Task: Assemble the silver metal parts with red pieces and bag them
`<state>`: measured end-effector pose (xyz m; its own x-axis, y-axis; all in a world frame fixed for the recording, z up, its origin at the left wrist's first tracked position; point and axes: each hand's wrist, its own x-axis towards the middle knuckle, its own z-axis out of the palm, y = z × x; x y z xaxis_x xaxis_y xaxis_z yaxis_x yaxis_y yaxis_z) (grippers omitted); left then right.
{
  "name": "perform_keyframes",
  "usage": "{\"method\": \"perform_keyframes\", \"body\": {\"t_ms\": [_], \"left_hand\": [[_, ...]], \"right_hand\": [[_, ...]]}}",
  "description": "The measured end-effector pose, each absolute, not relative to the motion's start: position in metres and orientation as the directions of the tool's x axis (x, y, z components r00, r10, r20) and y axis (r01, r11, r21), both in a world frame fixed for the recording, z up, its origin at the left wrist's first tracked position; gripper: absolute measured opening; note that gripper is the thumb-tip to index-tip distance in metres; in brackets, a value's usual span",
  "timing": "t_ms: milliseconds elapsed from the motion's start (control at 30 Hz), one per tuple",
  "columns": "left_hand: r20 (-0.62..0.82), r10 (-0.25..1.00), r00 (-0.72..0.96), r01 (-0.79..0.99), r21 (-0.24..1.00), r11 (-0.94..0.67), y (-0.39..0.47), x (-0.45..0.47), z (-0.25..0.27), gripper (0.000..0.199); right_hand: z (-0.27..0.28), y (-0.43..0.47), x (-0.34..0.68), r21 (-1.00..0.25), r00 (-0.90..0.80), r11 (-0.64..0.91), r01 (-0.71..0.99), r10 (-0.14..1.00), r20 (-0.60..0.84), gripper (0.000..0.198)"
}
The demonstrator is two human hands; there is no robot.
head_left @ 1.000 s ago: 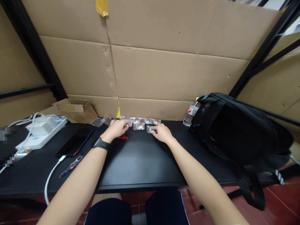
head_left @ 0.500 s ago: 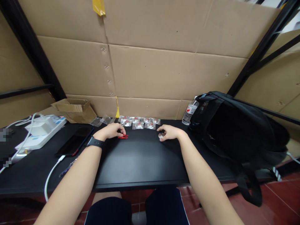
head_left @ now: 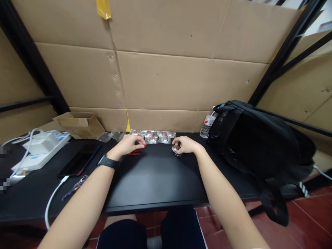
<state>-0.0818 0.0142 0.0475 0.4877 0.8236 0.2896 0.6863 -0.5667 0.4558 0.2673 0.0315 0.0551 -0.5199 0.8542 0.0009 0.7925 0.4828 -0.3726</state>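
Observation:
My left hand (head_left: 131, 143), with a dark watch on its wrist, pinches a small piece of red cord (head_left: 144, 145) just above the black table. Beneath its fingers lie more loops of red cord (head_left: 135, 152). My right hand (head_left: 187, 144) grips a round shiny disc (head_left: 176, 149) by its edge, close to the tabletop; its exact kind is unclear. Between and behind the hands, several clear packets (head_left: 151, 139) lie in two rows, each with a round silvery item and a bit of red inside.
A black backpack (head_left: 259, 145) and a water bottle (head_left: 207, 125) stand at the right. On the left are an open cardboard box (head_left: 83, 126), a white power strip (head_left: 38, 155), a phone (head_left: 80, 159), a keychain (head_left: 75, 188) and empty clear bags (head_left: 106, 137). Cardboard (head_left: 166, 83) walls the back.
My left hand has lifted a piece of red cord off the loops and moved slightly right. The disc in my right hand shows more than before. The view has shifted a little.

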Motion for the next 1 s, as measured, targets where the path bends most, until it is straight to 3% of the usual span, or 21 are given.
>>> {"method": "perform_keyframes", "body": {"t_ms": [133,267,433,567,800,1000], "left_hand": [[0.354,0.832,0.428,0.717,0.427,-0.551,0.012,-0.063,0.044,0.016],[0.347,0.851,0.395,0.775,0.372,-0.512,0.008,-0.054,0.044,0.013],[0.363,0.834,0.415,0.773,0.343,-0.534,0.005,-0.05,0.044,0.016],[0.423,0.823,0.38,0.772,0.345,-0.534,0.006,-0.044,0.039,0.017],[0.544,0.779,0.313,0.682,0.442,-0.583,0.005,-0.026,0.032,0.018],[0.602,0.75,0.274,0.621,0.485,-0.616,0.006,-0.02,0.027,0.015]], "right_hand": [[0.056,0.03,0.265,-0.347,-0.491,0.469,0.812,0.871,0.029,0.047],[0.055,0.03,0.266,-0.289,-0.468,0.435,0.853,0.882,-0.051,0.046],[0.058,0.029,0.272,-0.318,-0.463,0.416,0.852,0.882,-0.086,0.044],[0.063,0.025,0.265,-0.413,-0.502,0.476,0.776,0.863,0.051,0.039],[0.054,0.005,0.212,-0.677,-0.488,0.632,0.377,0.757,0.435,0.045],[0.044,-0.003,0.192,-0.738,-0.438,0.632,0.237,0.748,0.499,0.04]]}}
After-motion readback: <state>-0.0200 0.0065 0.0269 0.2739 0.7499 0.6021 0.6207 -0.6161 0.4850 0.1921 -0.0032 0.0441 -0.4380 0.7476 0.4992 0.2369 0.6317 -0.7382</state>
